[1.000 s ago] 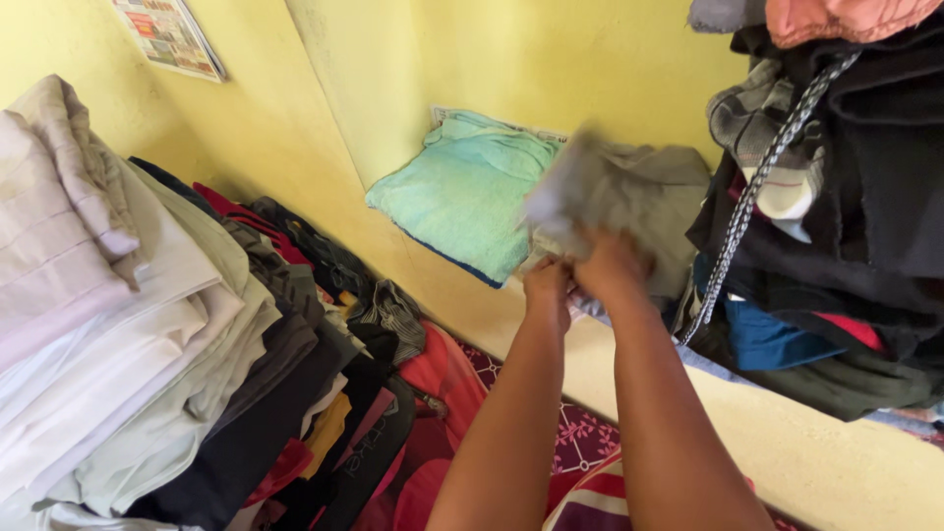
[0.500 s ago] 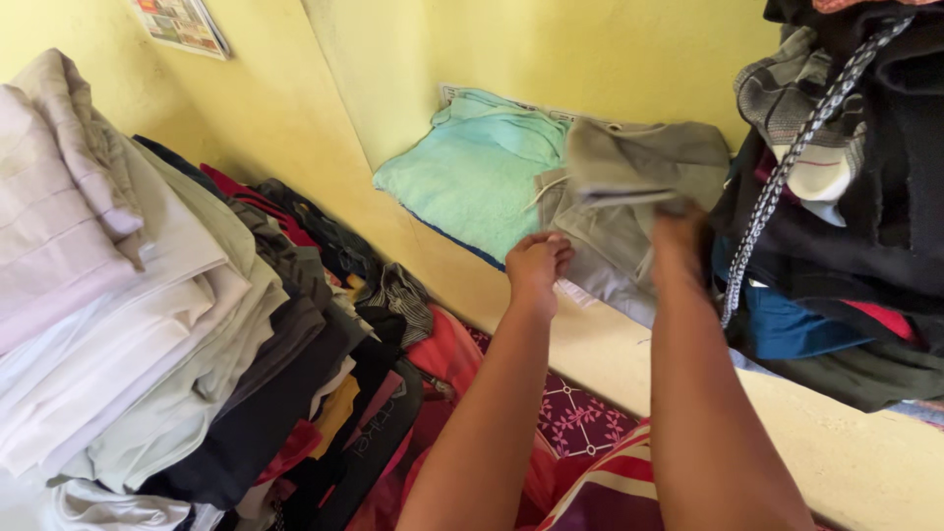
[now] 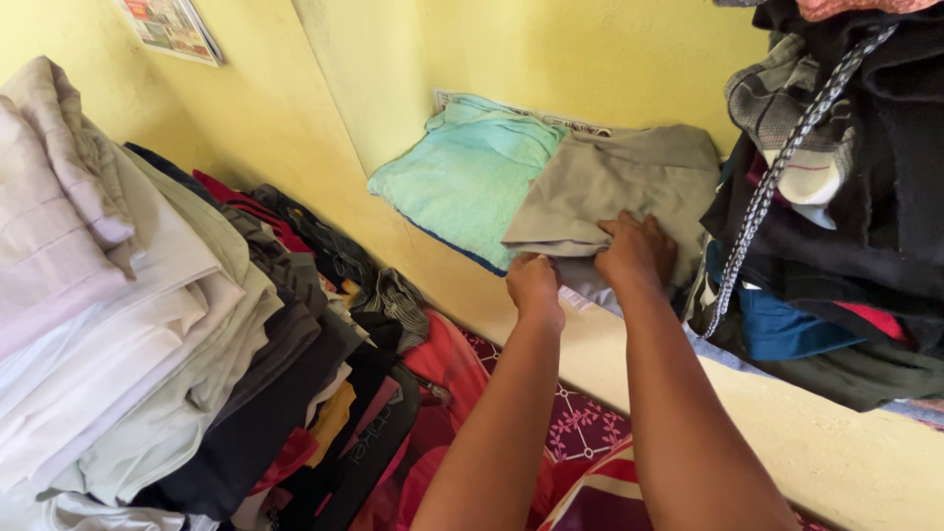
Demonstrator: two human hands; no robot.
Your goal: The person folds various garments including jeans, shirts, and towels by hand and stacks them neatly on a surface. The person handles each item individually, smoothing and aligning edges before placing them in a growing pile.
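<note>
Both your forearms reach up and forward, nearly parallel, to the yellow ledge (image 3: 610, 359) in the wall niche. Your left hand (image 3: 536, 285) is curled at the near edge of the folded grey-beige cloth garment (image 3: 615, 182), the fingers closed together on its front hem (the fingertips are hidden under the cloth). Your right hand (image 3: 637, 251) lies palm down on the garment's near corner, fingers a little apart and pressing flat. The garment rests on the ledge, touching the folded mint-green towel (image 3: 462, 182) at its left and close to the dark heap of clothes (image 3: 865, 226) at its right. A tall pile of folded pale shirts (image 3: 108, 315) stands well apart, far left.
</note>
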